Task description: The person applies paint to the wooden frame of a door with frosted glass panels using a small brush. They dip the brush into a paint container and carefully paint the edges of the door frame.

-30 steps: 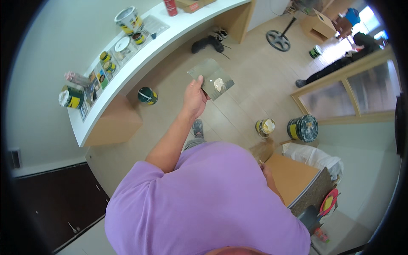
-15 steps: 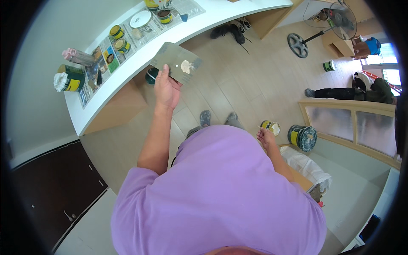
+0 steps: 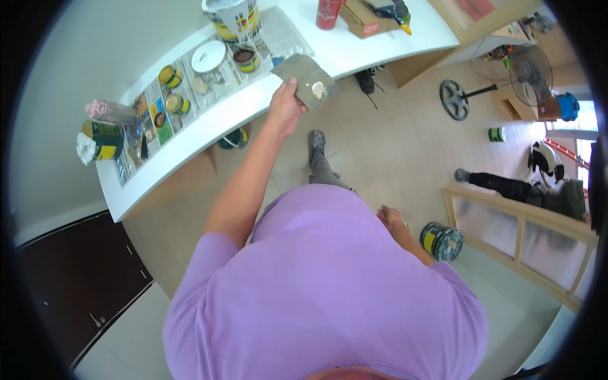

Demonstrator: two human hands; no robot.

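Observation:
My left hand (image 3: 288, 113) is closed on the near edge of a thin grey putty board (image 3: 301, 75), which has a dab of cream-coloured putty (image 3: 318, 90) on its face. The board is held out close to the front edge of the white counter (image 3: 209, 114). Low at my right side, my right hand (image 3: 391, 217) has its fingers curled. What it holds, if anything, is too small to make out. Just past it stands a dark green bucket (image 3: 441, 242) with a yellow label and paint smears.
Newspaper (image 3: 278, 38) on the counter carries several tins, a white lid (image 3: 208, 56) and a white tub (image 3: 232, 19). A red can (image 3: 328, 14) and cardboard box (image 3: 367, 22) sit farther right. A standing fan (image 3: 455, 100) and another person (image 3: 500, 185) are to the right.
I have stepped forward along the counter, one foot ahead. My left hand has moved the board farther right and away from me. The red can and box have come into view.

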